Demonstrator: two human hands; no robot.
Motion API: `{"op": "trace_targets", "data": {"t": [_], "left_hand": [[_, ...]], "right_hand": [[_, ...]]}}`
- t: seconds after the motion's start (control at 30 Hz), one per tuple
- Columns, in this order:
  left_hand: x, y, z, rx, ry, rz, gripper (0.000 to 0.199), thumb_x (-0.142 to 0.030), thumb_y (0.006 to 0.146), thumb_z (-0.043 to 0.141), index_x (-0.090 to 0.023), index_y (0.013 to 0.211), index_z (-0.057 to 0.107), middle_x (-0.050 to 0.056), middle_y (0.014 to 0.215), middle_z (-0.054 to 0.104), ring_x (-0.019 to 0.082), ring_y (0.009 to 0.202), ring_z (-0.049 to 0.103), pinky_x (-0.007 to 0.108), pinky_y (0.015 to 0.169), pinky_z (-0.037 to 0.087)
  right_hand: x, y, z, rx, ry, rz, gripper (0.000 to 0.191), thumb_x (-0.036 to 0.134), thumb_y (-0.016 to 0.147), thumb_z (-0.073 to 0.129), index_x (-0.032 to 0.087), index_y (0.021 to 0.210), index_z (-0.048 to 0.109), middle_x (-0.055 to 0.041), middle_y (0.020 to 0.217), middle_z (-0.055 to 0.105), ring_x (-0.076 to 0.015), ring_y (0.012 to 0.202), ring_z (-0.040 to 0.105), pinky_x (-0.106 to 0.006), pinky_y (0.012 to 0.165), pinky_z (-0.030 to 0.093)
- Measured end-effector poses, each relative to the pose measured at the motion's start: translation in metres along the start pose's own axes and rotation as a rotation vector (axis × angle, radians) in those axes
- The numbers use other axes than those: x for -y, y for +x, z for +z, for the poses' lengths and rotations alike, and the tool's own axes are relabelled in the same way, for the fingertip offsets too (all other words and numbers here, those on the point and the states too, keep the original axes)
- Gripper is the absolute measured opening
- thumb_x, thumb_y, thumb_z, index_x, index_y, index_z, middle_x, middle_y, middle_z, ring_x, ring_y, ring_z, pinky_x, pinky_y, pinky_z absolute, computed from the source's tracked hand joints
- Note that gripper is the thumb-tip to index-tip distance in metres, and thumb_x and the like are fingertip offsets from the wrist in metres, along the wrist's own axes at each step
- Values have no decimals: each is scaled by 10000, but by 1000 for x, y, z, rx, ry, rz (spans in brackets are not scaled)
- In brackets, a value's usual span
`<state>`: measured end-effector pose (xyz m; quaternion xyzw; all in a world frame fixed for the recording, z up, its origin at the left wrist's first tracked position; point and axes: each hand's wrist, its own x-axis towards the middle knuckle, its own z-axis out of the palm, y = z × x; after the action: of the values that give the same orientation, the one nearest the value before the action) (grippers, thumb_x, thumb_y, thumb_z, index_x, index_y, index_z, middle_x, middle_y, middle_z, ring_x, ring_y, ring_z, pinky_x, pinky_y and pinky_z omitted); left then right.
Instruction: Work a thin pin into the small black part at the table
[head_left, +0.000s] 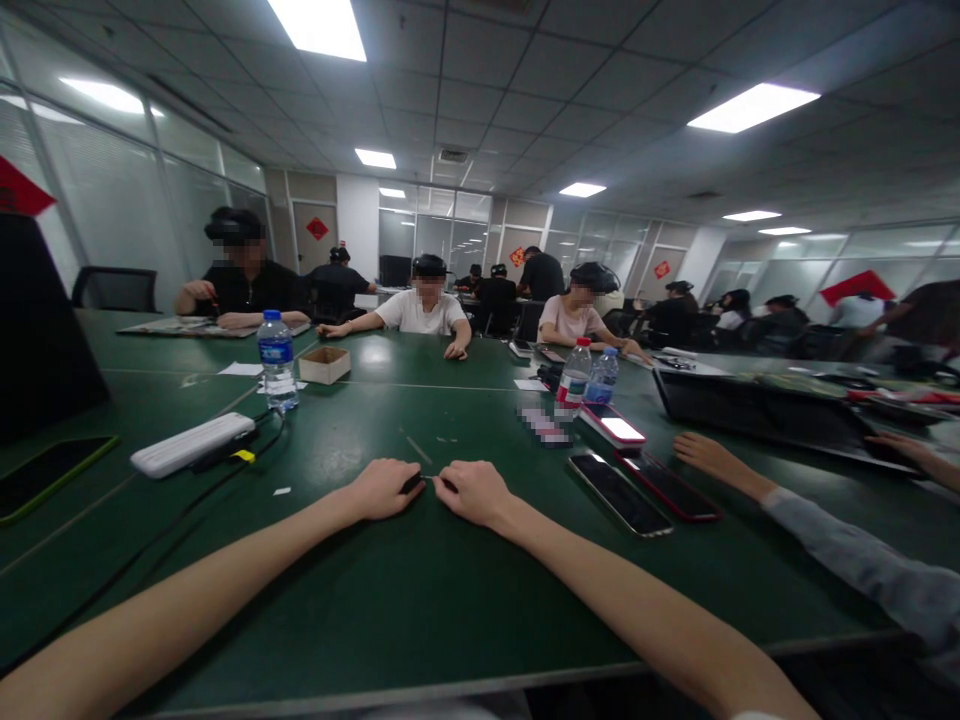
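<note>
My left hand point(384, 489) and my right hand point(474, 491) rest close together on the green table point(390, 590), knuckles up and fingers curled. A small dark object point(412, 483) shows at the fingertips of my left hand. Another dark bit point(449, 486) peeks out under the fingers of my right hand. Something thin and pale point(428, 478) spans the narrow gap between the hands. Whether these are parts of one thing, I cannot tell. My fingers hide most of it.
To the left are a white power bank point(193, 446) with a cable, a water bottle point(277, 365) and a small box point(325, 366). Phones point(619, 494) and two bottles point(574, 380) stand or lie right. A neighbour's hand point(709, 455) is beside them; several people sit beyond.
</note>
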<state>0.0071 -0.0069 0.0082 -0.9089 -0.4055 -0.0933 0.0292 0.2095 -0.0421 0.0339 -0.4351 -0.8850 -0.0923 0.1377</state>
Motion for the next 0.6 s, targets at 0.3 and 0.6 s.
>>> {"op": "trace_targets", "data": {"t": [0.3, 0.6], "left_hand": [[0, 0, 0, 7, 33, -2, 360, -441, 905, 309, -188, 910, 565, 84, 833, 653, 220, 748, 619, 305, 654, 433], [-2, -1, -3, 7, 40, -5, 348, -433, 902, 315, -193, 898, 566, 78, 827, 655, 215, 738, 621, 298, 632, 432]], "right_hand": [[0, 0, 0, 9, -15, 44, 447, 428, 928, 322, 175, 834, 679, -63, 821, 663, -115, 653, 582, -204, 611, 407], [0, 1, -3, 14, 9, 31, 416, 412, 919, 349, 180, 840, 685, -59, 817, 670, -114, 658, 589, -197, 612, 409]]}}
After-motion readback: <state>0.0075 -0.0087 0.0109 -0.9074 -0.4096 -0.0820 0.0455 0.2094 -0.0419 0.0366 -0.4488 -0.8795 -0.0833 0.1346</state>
